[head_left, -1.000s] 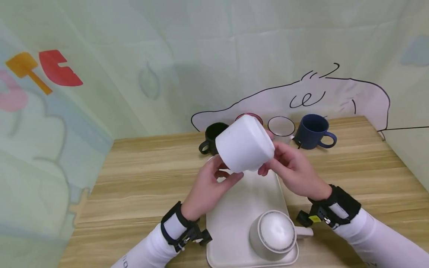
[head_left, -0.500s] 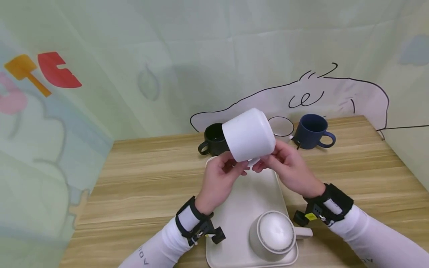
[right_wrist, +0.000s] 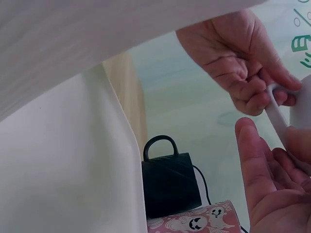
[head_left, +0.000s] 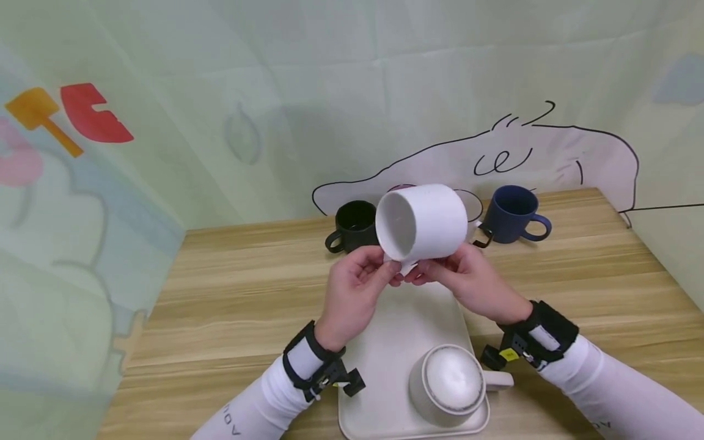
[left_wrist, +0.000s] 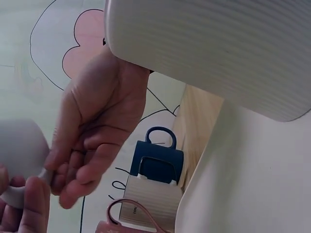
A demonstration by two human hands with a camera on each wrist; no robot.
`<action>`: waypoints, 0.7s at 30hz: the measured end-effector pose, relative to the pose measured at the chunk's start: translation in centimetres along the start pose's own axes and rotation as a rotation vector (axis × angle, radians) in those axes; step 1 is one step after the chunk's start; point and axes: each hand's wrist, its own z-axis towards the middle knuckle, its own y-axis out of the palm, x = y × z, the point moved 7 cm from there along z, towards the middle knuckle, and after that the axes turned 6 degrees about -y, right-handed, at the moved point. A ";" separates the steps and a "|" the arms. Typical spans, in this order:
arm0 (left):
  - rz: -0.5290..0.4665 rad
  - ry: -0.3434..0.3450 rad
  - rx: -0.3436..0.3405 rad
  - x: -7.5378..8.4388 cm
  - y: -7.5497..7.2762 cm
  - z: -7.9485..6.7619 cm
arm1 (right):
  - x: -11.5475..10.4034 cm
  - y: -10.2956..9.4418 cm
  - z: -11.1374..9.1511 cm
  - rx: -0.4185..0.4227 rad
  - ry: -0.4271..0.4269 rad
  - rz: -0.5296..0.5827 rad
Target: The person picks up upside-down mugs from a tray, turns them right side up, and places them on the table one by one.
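Note:
A plain white mug (head_left: 437,220) is held tilted on its side above the tray, its mouth facing left and its handle (head_left: 408,267) pointing down. My left hand (head_left: 352,293) pinches that handle near the rim end, thumb in front. Close beside it, my right hand (head_left: 478,284) grips the handle nearer the base. In the right wrist view the left hand (right_wrist: 238,53) has thumb and curled fingers at the handle loop, while the right hand (right_wrist: 272,184) reaches it from below. The left wrist view shows the mug body (left_wrist: 22,145) only in part.
Below lies a pale tray (head_left: 379,379) bearing another white mug (head_left: 453,385), its handle to the right. Along the back stand a black mug (head_left: 356,226), a dark-rimmed white mug (head_left: 472,205), a navy mug (head_left: 514,214) and a pink mug (right_wrist: 199,221), mostly hidden in the head view.
The white mug has moved rightward and turned, so its open mouth now shows. My left hand has shifted from beneath the mug's body to its handle; the right hand stays at the handle.

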 end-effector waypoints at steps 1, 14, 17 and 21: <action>0.002 0.002 -0.005 0.1 0.0 0.0 | 0.1 0.0 0.0 0.001 0.001 -0.002; 0.080 0.015 -0.033 1.5 -0.2 -0.8 | 0.0 -0.8 -0.5 -0.012 0.000 -0.067; 0.079 0.031 -0.015 1.8 -0.9 -0.9 | -0.3 -1.1 -0.4 -0.012 -0.014 -0.063; 0.079 0.075 0.014 2.3 -2.0 -0.9 | -0.8 -1.6 -0.5 0.002 -0.034 -0.083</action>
